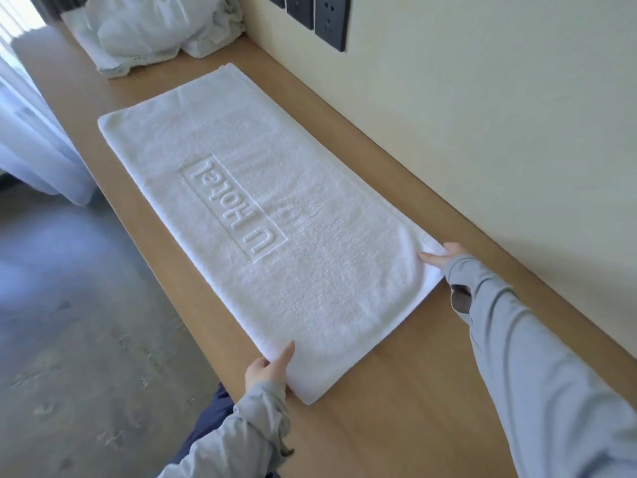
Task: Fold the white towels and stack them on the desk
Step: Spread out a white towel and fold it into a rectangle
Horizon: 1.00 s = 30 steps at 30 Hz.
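A white towel (262,215) with an embossed hotel logo lies flat along the wooden desk (406,408), its long side running away from me. My left hand (267,369) pinches the near left corner, thumb on top of the cloth. My right hand (443,257) grips the near right corner beside the wall, where the edge is slightly lifted. Both arms wear grey sleeves. A heap of unfolded white towels (151,29) sits at the far end of the desk.
A cream wall (482,115) runs along the desk's right side, with dark power sockets (317,12) above the far end. Left of the desk are grey floor (69,305) and a sheer curtain (31,132).
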Tool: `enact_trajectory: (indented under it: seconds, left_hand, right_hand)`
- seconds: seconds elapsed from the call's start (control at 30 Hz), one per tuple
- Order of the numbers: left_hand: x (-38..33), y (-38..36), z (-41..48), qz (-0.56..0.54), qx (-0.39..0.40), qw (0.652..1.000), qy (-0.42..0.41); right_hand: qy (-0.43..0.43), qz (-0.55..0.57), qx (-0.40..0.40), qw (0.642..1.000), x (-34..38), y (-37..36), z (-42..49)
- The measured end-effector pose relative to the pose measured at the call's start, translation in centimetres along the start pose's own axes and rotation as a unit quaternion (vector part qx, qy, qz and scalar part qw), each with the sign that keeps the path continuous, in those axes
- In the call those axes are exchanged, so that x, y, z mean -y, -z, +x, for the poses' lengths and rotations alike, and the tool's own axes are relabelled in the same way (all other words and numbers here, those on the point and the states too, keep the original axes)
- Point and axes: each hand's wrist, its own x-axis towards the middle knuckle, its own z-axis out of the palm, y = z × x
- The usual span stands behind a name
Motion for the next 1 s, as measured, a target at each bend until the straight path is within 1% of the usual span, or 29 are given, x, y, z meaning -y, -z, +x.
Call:
enact_trajectory:
  seconds: [0.07, 0.13, 0.27, 0.33, 0.4, 0.47, 0.53, 0.63, 0.7, 0.77, 0.83, 0.9, 0.93, 0.97, 1.0]
  left_hand:
    - [0.4, 0.1, -0.2, -0.014, 0.015, 1.000, 0.011]
    - [0.7, 0.3, -0.4, -0.018, 0.016, 1.000, -0.001]
    - [0.4, 0.9, -1.3, -0.052, 0.028, 0.998, -0.028]
    - [-0.1, 1.1, -1.9, -0.067, 0.029, 0.996, -0.045]
    - [-1.2, 1.5, -2.9, -0.077, 0.016, 0.994, -0.081]
    - [-2.7, 2.3, -3.7, -0.069, 0.010, 0.988, -0.139]
    - [-4.5, 3.2, -4.4, -0.068, 0.019, 0.978, -0.197]
    - [-7.4, 4.8, -4.9, -0.110, 0.047, 0.965, -0.233]
    - [-9.6, 5.8, -4.9, -0.165, 0.088, 0.954, -0.235]
    - [-12.1, 6.8, -4.7, -0.194, 0.131, 0.941, -0.245]
    - [-14.7, 8.1, -4.1, -0.202, 0.169, 0.926, -0.269]
    - [-17.3, 9.7, -2.9, -0.181, 0.198, 0.912, -0.310]
    - [-18.6, 10.5, -2.2, -0.154, 0.201, 0.908, -0.334]
    - [-19.9, 11.4, -1.3, -0.123, 0.198, 0.905, -0.356]
    - [-21.2, 12.1, -0.4, -0.093, 0.190, 0.905, -0.370]
  right_hand:
    - [-0.021, 0.014, 0.014, 1.000, -0.2, 0.5, 0.2]
    - [-0.020, 0.033, 0.014, 0.999, -0.4, 1.0, 0.4]
    - [0.011, 0.088, 0.010, 0.996, -0.5, 1.9, 0.1]
    - [0.047, 0.135, -0.002, 0.990, -0.4, 2.1, -0.4]
    - [0.093, 0.183, -0.015, 0.979, 0.3, 2.5, -1.2]
    - [0.128, 0.218, -0.043, 0.967, 1.9, 3.1, -2.0]
    - [0.157, 0.222, -0.055, 0.961, 4.1, 3.9, -2.9]
    - [0.175, 0.247, -0.027, 0.953, 7.5, 4.9, -3.8]
    - [0.189, 0.313, 0.008, 0.931, 10.0, 5.2, -4.5]
    - [0.202, 0.397, 0.049, 0.894, 13.0, 5.3, -5.1]
    - [0.221, 0.468, 0.086, 0.851, 16.2, 5.2, -5.5]
    - [0.254, 0.501, 0.106, 0.820, 19.5, 5.0, -5.7]
    - [0.276, 0.504, 0.115, 0.811, 21.0, 4.8, -5.6]
    - [0.294, 0.488, 0.113, 0.814, 22.5, 4.6, -5.5]
    - [0.307, 0.459, 0.106, 0.827, 24.1, 4.3, -5.5]
